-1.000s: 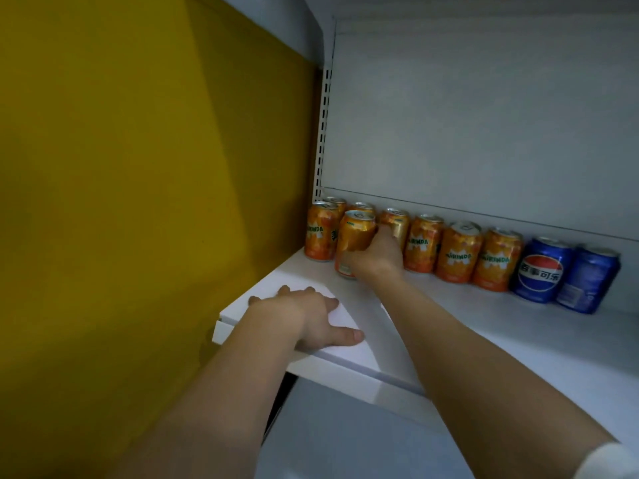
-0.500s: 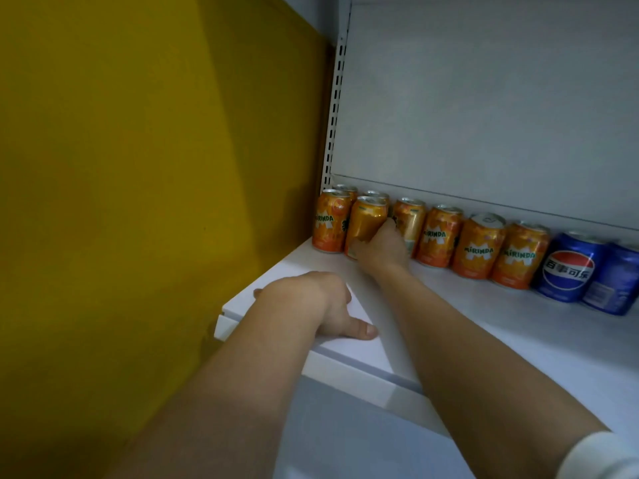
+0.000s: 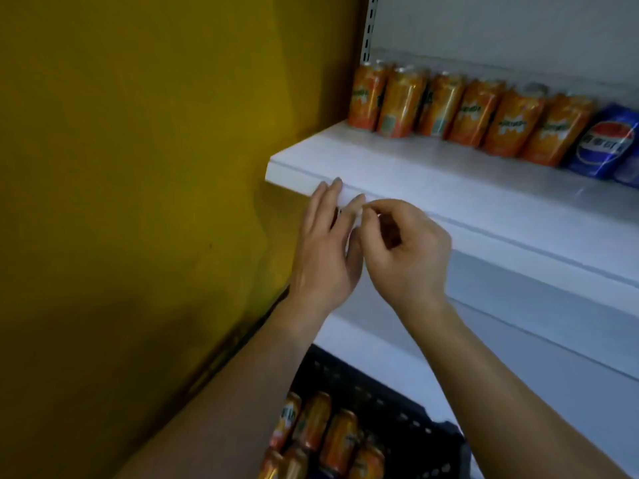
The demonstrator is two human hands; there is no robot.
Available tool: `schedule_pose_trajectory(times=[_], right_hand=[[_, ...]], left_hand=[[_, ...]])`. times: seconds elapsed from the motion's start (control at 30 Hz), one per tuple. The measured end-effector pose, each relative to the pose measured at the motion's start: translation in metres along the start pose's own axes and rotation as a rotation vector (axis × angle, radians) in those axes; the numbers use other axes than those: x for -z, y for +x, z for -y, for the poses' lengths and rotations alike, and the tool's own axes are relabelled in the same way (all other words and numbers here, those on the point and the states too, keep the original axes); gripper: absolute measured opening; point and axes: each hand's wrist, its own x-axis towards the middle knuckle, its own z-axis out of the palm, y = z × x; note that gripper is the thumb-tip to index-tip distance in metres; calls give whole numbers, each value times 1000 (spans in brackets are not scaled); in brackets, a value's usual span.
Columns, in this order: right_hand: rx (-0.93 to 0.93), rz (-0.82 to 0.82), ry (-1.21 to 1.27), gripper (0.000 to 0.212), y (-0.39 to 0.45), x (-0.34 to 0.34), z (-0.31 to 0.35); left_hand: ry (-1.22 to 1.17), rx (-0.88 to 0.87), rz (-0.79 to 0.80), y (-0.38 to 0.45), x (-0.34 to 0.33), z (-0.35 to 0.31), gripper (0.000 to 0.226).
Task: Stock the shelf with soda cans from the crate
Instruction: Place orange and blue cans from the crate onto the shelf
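Several orange soda cans (image 3: pixel 460 108) stand in a row along the back of the white shelf (image 3: pixel 432 188), with a blue cola can (image 3: pixel 603 146) at the right end. My left hand (image 3: pixel 325 250) hangs below the shelf's front edge, fingers straight and apart, holding nothing. My right hand (image 3: pixel 408 250) is beside it, fingers loosely curled, empty. Both hands are off the shelf and touch no can. Below, a dark crate (image 3: pixel 397 409) holds several orange cans (image 3: pixel 325 433), partly hidden by my forearms.
A yellow wall (image 3: pixel 138 202) closes the left side. A slotted upright (image 3: pixel 368 25) runs up the shelf's back left corner. A lower white shelf edge (image 3: pixel 518 326) juts out under the top one, above the crate.
My right hand let go of the orange can, which now stands in the row, and drew back. My left hand came off the shelf. Both dropped below the edge; my view tilted down to the crate.
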Motion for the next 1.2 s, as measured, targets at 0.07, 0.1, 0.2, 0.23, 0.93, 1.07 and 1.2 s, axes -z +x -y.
schedule_pose_trajectory(times=[0.07,0.1,0.2,0.23,0.93,1.07,1.2], right_hand=[[-145,193,19,8,-69,-4,-8],[-231,333,21,10,-103,-8,-13],[-483,798,-44,14,-204,-24,-29],[-559,950,-72,16,-233,-30,-31],[-1042,890,241,46,-332,-23,-2],[-926,678,272,54,-265,7,-14],[-735,643,389,52,-200,41,-13]], left_hand=[[-59,209,57,-65,3,13,37],[-58,370,157,-99,5,21,30],[152,796,676,-192,1,55,25],[248,870,825,-218,0,64,28],[-122,955,937,-290,16,63,72],[-213,777,647,-237,13,32,52],[-320,685,333,-171,12,-10,62]])
